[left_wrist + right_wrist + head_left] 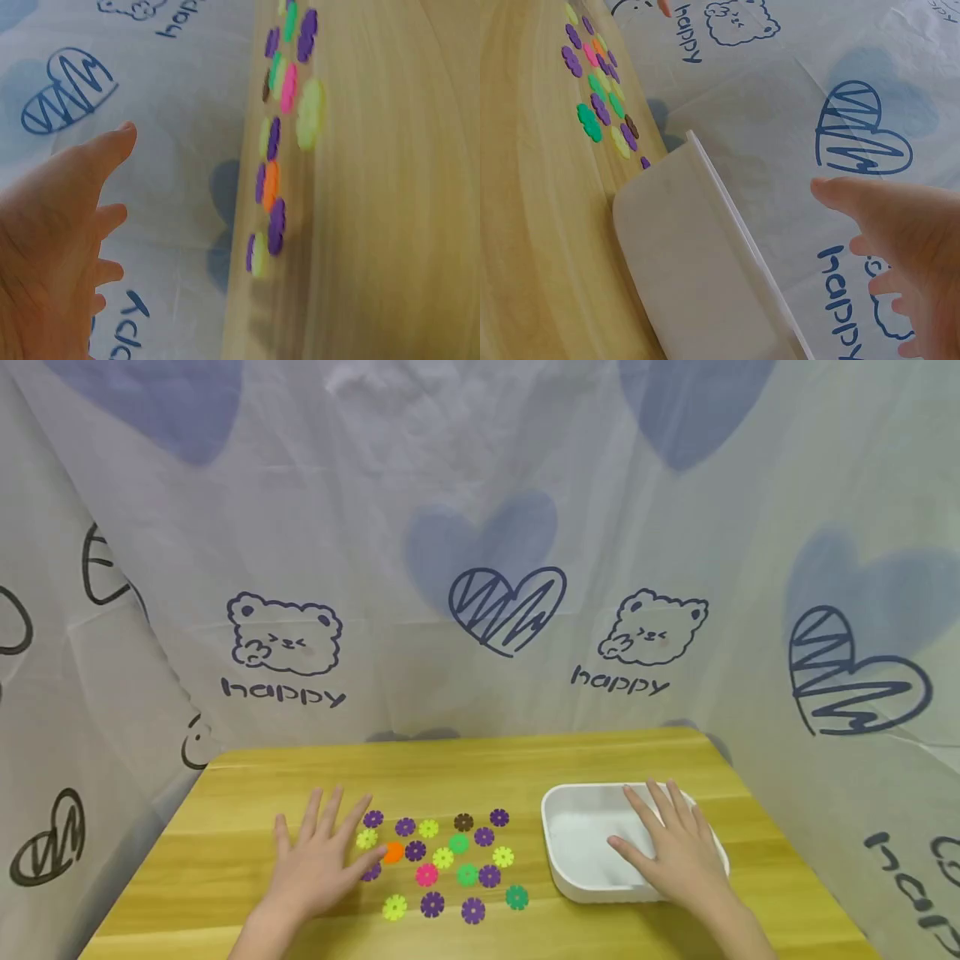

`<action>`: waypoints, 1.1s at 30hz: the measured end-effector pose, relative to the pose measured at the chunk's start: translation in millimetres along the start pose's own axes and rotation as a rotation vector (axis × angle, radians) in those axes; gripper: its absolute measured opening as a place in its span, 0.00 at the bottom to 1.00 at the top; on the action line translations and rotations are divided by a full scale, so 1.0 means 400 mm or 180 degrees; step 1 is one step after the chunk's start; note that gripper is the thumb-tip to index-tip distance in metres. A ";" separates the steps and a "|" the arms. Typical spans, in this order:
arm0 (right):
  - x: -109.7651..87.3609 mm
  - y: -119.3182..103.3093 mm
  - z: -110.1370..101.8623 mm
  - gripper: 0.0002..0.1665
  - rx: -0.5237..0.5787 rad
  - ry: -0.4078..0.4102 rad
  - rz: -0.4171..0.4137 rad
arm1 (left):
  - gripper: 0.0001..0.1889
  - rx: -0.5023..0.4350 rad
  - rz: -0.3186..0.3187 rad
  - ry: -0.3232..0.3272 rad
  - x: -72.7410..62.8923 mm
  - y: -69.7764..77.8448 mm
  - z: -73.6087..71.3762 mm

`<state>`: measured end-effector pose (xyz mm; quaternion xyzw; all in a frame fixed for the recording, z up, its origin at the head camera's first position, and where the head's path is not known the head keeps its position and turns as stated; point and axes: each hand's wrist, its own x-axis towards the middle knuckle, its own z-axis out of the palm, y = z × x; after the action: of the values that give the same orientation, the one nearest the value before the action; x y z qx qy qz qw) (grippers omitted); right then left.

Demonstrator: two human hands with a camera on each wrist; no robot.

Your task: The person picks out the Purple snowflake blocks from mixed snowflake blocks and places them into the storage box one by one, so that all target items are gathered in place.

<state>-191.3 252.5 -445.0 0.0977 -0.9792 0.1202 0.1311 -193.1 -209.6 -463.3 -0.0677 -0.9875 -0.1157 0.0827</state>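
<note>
Several flower-shaped plastic discs lie spread on the table, among them a pink disc (427,875), an orange disc (393,852), a brown disc (463,822) and a dark green disc (517,897); most others are purple or yellow-green. My left hand (316,868) is spread at their left side, its thumb near the orange disc, and in the left wrist view it appears raised above the table. To the right stands a white rectangular tub (564,852) with no disc visible inside. Over the tub my right hand (678,852) hovers with fingers spread, holding nothing.
The wood-grain table (600,760) carries the discs and the tub. Behind and at both sides hangs a pale cloth (390,677) printed with hearts, bears and the word "happy", close to the table's far edge.
</note>
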 end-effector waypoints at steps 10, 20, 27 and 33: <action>-0.034 -0.016 -0.013 0.40 -0.0034 0.0668 -0.0151 | 0.42 -0.0125 0.0341 0.0076 -0.001 0.093 -0.022; -0.088 -0.017 0.025 0.28 0.0092 0.1501 -0.0387 | 0.34 -0.0290 0.0846 0.0298 -0.006 0.159 0.034; -0.117 -0.023 0.051 0.23 0.0043 0.1419 -0.0179 | 0.28 -0.0732 0.0997 0.0079 -0.019 0.165 0.084; -0.133 -0.025 0.076 0.19 0.0072 0.1283 -0.0069 | 0.23 -0.1034 0.0893 -0.0602 -0.034 0.149 0.117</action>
<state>-145.9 243.4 -486.3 0.0837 -0.9306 0.1468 0.3247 -177.8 -142.4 -497.7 -0.2272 -0.9402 -0.2537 -0.0069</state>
